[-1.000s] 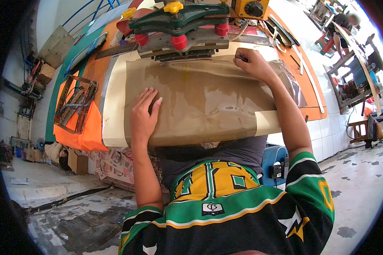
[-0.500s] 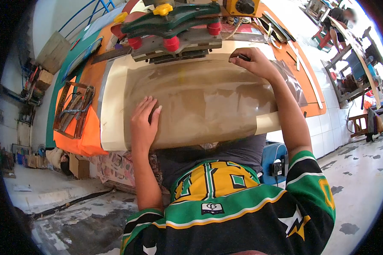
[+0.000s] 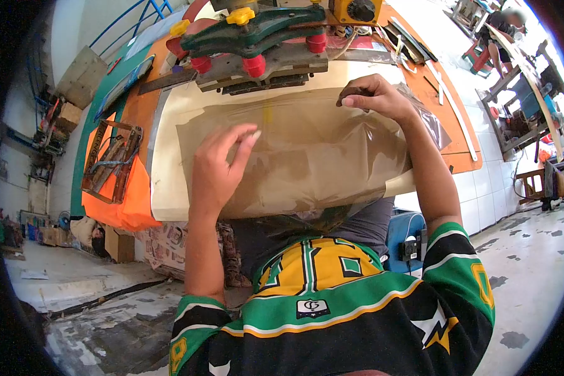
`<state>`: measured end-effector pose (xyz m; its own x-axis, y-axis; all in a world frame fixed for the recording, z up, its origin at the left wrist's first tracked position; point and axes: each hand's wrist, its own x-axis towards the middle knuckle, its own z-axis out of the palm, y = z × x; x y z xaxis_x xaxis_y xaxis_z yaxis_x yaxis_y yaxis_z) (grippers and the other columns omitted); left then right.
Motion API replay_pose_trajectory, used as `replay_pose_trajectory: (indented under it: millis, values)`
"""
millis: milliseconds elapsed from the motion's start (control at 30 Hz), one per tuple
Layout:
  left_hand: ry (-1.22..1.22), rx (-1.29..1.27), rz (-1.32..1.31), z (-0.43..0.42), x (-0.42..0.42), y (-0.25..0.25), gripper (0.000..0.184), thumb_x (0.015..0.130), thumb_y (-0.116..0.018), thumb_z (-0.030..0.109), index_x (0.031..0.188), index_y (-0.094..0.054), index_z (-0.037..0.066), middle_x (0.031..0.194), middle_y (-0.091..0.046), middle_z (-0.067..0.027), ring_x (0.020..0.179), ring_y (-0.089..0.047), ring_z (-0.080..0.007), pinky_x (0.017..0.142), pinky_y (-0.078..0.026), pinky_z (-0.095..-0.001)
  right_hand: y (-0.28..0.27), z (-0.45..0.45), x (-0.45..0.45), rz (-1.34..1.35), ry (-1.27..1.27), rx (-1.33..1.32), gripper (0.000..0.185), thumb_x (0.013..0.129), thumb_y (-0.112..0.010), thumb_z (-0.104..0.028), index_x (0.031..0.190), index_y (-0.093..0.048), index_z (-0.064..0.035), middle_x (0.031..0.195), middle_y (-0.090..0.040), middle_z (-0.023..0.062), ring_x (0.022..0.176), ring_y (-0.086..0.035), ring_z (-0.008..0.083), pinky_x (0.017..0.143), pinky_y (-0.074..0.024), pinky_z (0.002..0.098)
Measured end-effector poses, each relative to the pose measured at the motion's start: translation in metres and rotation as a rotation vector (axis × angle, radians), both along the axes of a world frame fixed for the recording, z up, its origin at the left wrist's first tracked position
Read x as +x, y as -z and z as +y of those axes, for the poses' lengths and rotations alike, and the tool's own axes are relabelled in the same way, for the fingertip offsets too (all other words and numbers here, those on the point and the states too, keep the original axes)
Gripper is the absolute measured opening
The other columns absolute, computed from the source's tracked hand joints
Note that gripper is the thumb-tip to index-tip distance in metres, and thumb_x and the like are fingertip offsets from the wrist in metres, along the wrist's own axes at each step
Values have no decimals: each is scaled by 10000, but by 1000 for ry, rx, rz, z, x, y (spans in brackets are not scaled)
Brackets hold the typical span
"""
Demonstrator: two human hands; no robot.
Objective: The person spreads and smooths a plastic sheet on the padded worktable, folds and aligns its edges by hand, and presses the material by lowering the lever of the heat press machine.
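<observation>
A brown see-through plastic sheet (image 3: pixel 307 150) lies creased over a cream sheet (image 3: pixel 169 182), its front edge hanging toward my lap. My left hand (image 3: pixel 222 160) hovers over the left part of the plastic, fingers spread and thumb apart, with nothing in it. At the sheet's far right edge is my right hand (image 3: pixel 373 99), its fingers curled and closed. Something dark shows at those fingertips, but I cannot make out what it is. Folds in the plastic rise just below this hand.
Ahead stands a green press clamp (image 3: pixel 254 34) with red knobs above a metal bar. A rusty metal frame (image 3: pixel 113 163) rests on orange cloth (image 3: pixel 122 207) at left. White strips (image 3: pixel 454 113) lie on the orange tabletop at right. Another person (image 3: pixel 501 37) sits far right.
My left hand has lifted off the plastic and opened. The plastic has shifted and wrinkled, with folds near my right hand, which has turned and dipped slightly.
</observation>
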<state>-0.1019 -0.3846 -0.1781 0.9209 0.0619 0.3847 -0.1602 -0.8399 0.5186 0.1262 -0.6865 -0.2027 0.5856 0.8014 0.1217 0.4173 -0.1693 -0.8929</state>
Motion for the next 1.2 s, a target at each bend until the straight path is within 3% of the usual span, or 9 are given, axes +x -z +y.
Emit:
replay_pose_trajectory:
  millis: [67,133,233,367,433,633,1067,1133,1200]
  values:
    - [78,-62,-145,-5,24,0,294,967,-713,221,1210,-718,55,1083,-722,-154,1031,-679,-338,926,-529,-444,0,-1,-1,16,-6,-30,310,955,-780,-304,1066,-784,-15,816,-692,-29,732,-554,62,632,-442,259]
    - [150,85,-292,-9,48,3,314,975,-715,211,1259,-710,79,1174,-706,-133,1152,-647,-337,1011,-502,-432,0,0,-2,-9,-6,-37,312,952,-783,-305,1061,-785,-13,808,-690,-24,735,-558,67,635,-446,264]
    - [200,170,-353,-9,78,23,340,961,-718,231,1263,-684,78,1143,-681,-105,1075,-630,-309,989,-473,-461,2,1,-4,-27,-9,9,255,957,-785,-267,1009,-788,-17,760,-649,-61,673,-498,33,595,-399,232]
    - [194,188,-182,-7,93,30,297,972,-702,258,1188,-701,54,1051,-677,-114,999,-635,-315,955,-473,-462,4,0,-1,-22,-18,26,260,964,-776,-275,997,-789,-18,751,-647,-56,673,-501,36,599,-402,235]
    - [212,115,-195,-5,99,35,265,980,-693,277,1078,-712,31,936,-660,-118,911,-634,-323,907,-481,-431,3,0,0,-51,-7,19,275,974,-764,-293,977,-782,-18,724,-614,-60,667,-490,37,592,-390,242]
    - [219,-223,-198,-8,98,48,265,992,-693,246,893,-702,1,838,-690,-115,812,-654,-294,803,-503,-365,1,5,-5,-75,28,43,323,991,-746,-324,912,-727,-11,693,-537,-72,659,-460,37,582,-357,253]
    - [198,-431,-88,-9,90,50,306,1011,-690,265,898,-723,-18,820,-745,-84,791,-681,-153,776,-519,-300,19,6,8,-70,42,1,309,1001,-745,-295,914,-708,-1,716,-572,-73,682,-463,32,605,-362,247]
    - [215,-473,-58,-8,90,51,340,1026,-687,310,884,-724,3,794,-690,8,709,-552,-69,674,-458,-269,19,6,8,-58,46,-18,306,1005,-739,-290,910,-704,0,716,-576,-70,683,-463,33,601,-360,246]
    - [216,-487,-43,-7,91,52,343,1028,-683,314,878,-725,8,775,-666,23,693,-530,-61,653,-442,-262,19,7,6,-89,56,-11,304,1007,-734,-286,907,-702,0,715,-574,-69,681,-462,32,597,-358,246]
